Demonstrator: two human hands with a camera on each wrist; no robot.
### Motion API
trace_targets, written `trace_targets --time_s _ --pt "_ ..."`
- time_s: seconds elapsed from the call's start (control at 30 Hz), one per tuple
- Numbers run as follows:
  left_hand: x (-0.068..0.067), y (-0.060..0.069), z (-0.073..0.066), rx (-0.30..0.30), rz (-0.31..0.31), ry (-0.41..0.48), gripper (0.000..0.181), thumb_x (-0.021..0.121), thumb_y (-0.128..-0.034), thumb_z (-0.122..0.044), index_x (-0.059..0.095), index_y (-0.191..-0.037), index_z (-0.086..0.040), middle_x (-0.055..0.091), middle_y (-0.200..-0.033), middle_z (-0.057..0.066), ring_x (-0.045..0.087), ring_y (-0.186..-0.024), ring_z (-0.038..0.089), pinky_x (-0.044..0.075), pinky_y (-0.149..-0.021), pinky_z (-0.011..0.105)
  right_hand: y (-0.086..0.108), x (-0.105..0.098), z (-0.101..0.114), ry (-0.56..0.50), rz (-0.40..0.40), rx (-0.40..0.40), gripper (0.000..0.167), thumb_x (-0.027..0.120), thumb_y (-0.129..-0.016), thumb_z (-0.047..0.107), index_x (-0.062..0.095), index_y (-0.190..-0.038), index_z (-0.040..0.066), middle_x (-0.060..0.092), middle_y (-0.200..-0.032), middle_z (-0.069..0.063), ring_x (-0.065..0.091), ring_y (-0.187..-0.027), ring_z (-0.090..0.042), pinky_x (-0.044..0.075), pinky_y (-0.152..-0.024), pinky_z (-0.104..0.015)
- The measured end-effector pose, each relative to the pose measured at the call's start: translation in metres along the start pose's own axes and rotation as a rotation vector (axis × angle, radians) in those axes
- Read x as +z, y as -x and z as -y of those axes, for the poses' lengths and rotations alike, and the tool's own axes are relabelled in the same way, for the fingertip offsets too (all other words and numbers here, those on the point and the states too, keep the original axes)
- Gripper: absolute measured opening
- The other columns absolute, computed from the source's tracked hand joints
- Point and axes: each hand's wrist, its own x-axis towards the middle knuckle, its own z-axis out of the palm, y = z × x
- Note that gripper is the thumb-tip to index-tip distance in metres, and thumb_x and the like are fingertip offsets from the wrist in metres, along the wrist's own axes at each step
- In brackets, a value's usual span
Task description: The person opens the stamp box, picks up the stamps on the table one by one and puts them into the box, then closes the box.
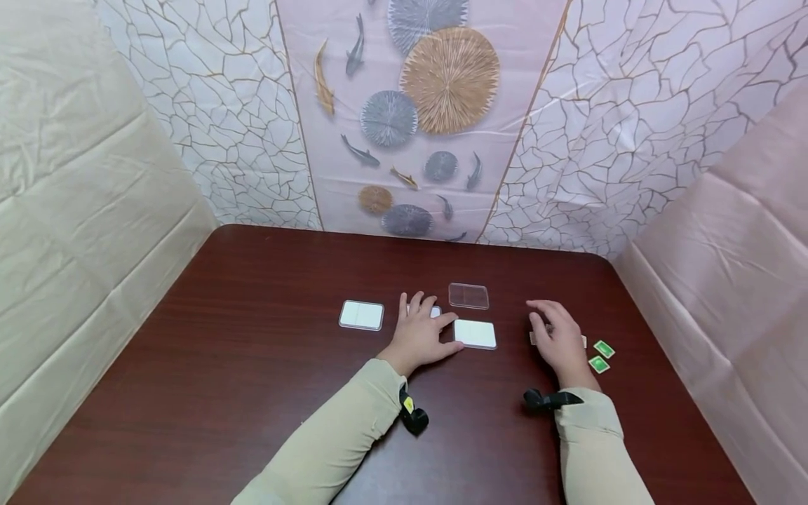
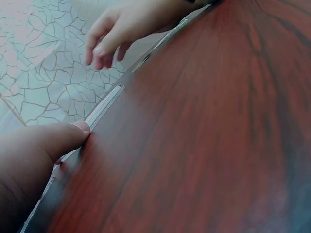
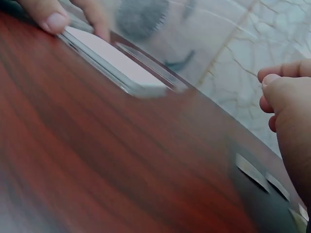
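Observation:
A flat clear case with a white top lies on the table. My left hand holds it at its left end, thumb at the near corner and index finger at the far one; that thumb also shows on its edge in the left wrist view. The other left fingers spread over a second white case, mostly hidden. My right hand hovers above small pale card-like pieces, fingers loosely bent, with nothing visible between them. Two small green cards lie to its right.
A third white case lies left of my left hand. Behind the held case is a transparent lid or empty tray. The dark red-brown table has patterned cloth behind it and plain cloth at both sides.

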Motion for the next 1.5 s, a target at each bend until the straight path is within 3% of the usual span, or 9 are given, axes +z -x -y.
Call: trace_targets --time_s 0.2,0.5,0.93,1.3,1.5 --pt "0.0 0.0 0.001 0.009 -0.007 -0.003 0.06 0.054 -0.089 -0.072 0.06 -0.14 -0.04 0.045 -0.151 0.01 0.028 -0.147 0.036 0.008 -0.118 0.064 0.016 -0.023 -0.019 0.086 0.04 0.032 0.029 0.055 -0.103 0.015 0.065 -0.129 0.007 0.058 -0.132 -0.019 0.047 -0.126 -0.044 0.036 -0.101 -0.062" --pt "0.0 0.0 -0.001 0.0 0.009 0.014 0.061 0.054 -0.0895 -0.071 0.058 -0.141 -0.039 0.043 -0.153 0.01 0.031 -0.145 0.034 0.006 -0.119 0.062 0.024 -0.039 -0.029 0.189 0.083 0.082 0.033 0.059 -0.1 0.014 0.065 -0.13 0.003 0.06 -0.124 -0.025 0.048 -0.117 -0.047 0.035 -0.098 -0.062" --pt "-0.001 0.001 -0.002 -0.011 0.018 0.041 0.061 0.055 -0.0891 -0.071 0.058 -0.141 -0.038 0.042 -0.154 0.009 0.034 -0.143 0.035 0.006 -0.119 0.063 0.021 -0.034 -0.028 0.271 0.157 0.147 0.031 0.063 -0.099 0.026 0.069 -0.121 0.005 0.057 -0.122 -0.023 0.044 -0.118 -0.049 0.03 -0.094 -0.068" --pt "-0.001 0.002 -0.001 -0.011 0.015 0.032 0.061 0.054 -0.089 -0.071 0.058 -0.141 -0.039 0.042 -0.154 0.009 0.034 -0.143 0.034 0.008 -0.119 0.064 0.021 -0.034 -0.029 0.321 0.101 0.084 0.02 0.064 -0.099 0.019 0.075 -0.112 0.008 0.068 -0.104 -0.02 0.051 -0.097 -0.044 0.035 -0.086 -0.063" --pt "-0.001 0.001 -0.002 -0.014 0.016 0.023 0.061 0.054 -0.0891 -0.071 0.057 -0.141 -0.039 0.042 -0.154 0.009 0.034 -0.143 0.034 0.008 -0.119 0.063 0.02 -0.035 -0.027 0.31 0.089 0.067 0.019 0.063 -0.099 0.015 0.074 -0.112 0.008 0.071 -0.108 -0.021 0.055 -0.101 -0.047 0.035 -0.089 -0.066"
